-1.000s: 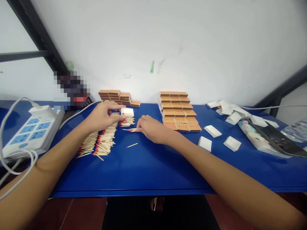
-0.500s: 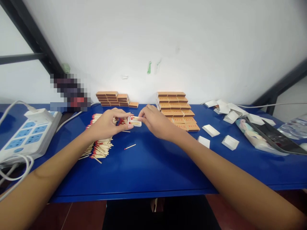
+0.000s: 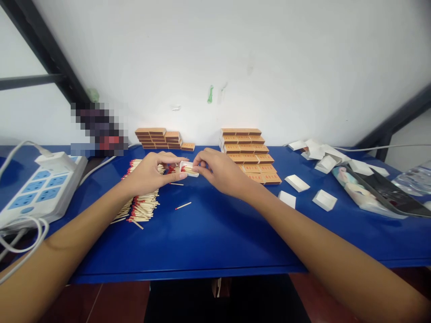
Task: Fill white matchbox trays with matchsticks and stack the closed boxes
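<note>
My left hand (image 3: 151, 172) grips a small white matchbox tray (image 3: 192, 174) between thumb and fingers, above the blue table. Red-tipped matches (image 3: 187, 169) lie inside it. The fingers of my right hand (image 3: 218, 172) are pinched at the tray's right end, on the pale ends of the matches. Under and beside my left hand spreads a pile of loose matches (image 3: 144, 208), partly covered by that hand. A single match (image 3: 183, 206) lies apart from the pile, nearer the table's front.
Closed matchboxes stand in a small stack (image 3: 156, 138) and a larger stepped stack (image 3: 249, 159) by the wall. White empty trays (image 3: 324, 200) lie scattered at right, near a phone (image 3: 387, 186) and a plastic packet (image 3: 357, 195). A power strip (image 3: 43, 188) with cables sits at left.
The matches now lie lower inside the tray, with their red heads gathered at its left end. My right fingers have shifted slightly at the tray's right end; my left hand stays nearly still.
</note>
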Tool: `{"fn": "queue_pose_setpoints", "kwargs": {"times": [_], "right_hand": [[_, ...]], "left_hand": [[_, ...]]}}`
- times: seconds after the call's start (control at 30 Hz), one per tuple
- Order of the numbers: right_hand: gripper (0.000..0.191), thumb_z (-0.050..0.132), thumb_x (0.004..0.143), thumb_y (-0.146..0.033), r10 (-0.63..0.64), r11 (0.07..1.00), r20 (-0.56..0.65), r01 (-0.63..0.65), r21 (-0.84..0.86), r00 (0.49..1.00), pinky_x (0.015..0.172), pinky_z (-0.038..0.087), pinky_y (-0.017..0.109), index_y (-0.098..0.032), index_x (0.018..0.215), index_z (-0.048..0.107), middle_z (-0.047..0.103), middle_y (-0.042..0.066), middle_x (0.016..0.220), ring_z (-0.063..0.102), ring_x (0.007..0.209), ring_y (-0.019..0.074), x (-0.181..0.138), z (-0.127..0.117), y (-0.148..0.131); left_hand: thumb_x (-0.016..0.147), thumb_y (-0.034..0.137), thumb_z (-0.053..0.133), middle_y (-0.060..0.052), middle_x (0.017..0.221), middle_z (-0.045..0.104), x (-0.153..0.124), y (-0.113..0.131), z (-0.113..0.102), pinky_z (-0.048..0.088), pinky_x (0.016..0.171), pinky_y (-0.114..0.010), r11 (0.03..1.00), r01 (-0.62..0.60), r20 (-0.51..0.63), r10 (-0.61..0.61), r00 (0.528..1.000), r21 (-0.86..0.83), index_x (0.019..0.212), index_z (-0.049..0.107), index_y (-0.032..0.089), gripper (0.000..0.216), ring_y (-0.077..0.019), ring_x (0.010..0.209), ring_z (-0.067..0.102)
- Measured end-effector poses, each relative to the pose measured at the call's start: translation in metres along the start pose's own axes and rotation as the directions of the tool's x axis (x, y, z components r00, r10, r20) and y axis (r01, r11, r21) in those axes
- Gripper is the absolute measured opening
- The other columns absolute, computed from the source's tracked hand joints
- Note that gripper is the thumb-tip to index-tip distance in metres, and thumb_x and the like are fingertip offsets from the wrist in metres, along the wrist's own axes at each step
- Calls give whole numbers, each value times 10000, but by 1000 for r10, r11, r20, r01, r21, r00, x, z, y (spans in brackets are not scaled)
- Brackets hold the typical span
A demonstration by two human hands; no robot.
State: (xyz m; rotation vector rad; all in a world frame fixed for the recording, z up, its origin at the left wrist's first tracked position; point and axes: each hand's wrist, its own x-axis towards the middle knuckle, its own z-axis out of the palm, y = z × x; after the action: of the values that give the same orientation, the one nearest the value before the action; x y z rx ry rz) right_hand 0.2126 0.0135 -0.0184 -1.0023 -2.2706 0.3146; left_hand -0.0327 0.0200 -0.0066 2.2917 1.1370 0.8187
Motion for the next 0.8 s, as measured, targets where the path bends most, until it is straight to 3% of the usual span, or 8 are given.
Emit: {"fn": "queue_pose_setpoints", "kwargs": {"times": [0.4,0.6,0.67,0.8], "right_hand": [[130,598,1029,-218,35,997,-68,-30,74,997,762,393,307,-193,929,676,654,25,916,533,785,159,-1,4,-7],[124,591,1024,-221,29,996,-239,-8,89,971,766,406,310,-181,949,681,625,28,924,532,770,154,-1,6,-7],[113,604,1021,-228,30,995,-199,-11,96,980,771,414,302,-189,947,680,616,20,915,536,772,150,-2,13,-7],[69,680,991,-251,6,996,22,-8,87,1000,801,437,299,-184,982,694,612,32,992,562,820,153,-1,34,-7]], "left_hand": [[829,529,830,-70,1063,794,0,0,1,509,775,-326,998,6,13,-5,1000,-62,1272,807,234,532,-201,889,667],[834,562,821,-40,891,786,2,0,-7,494,679,-313,993,89,-68,-94,993,-73,1250,819,236,529,-168,720,620],[816,585,829,-40,884,790,2,0,-11,486,634,-306,988,143,-170,-150,974,-51,1205,838,233,525,-162,683,605],[764,620,852,-66,959,802,2,-3,-16,473,582,-309,974,223,-317,-221,922,-31,1213,835,217,603,-161,668,590]]}}
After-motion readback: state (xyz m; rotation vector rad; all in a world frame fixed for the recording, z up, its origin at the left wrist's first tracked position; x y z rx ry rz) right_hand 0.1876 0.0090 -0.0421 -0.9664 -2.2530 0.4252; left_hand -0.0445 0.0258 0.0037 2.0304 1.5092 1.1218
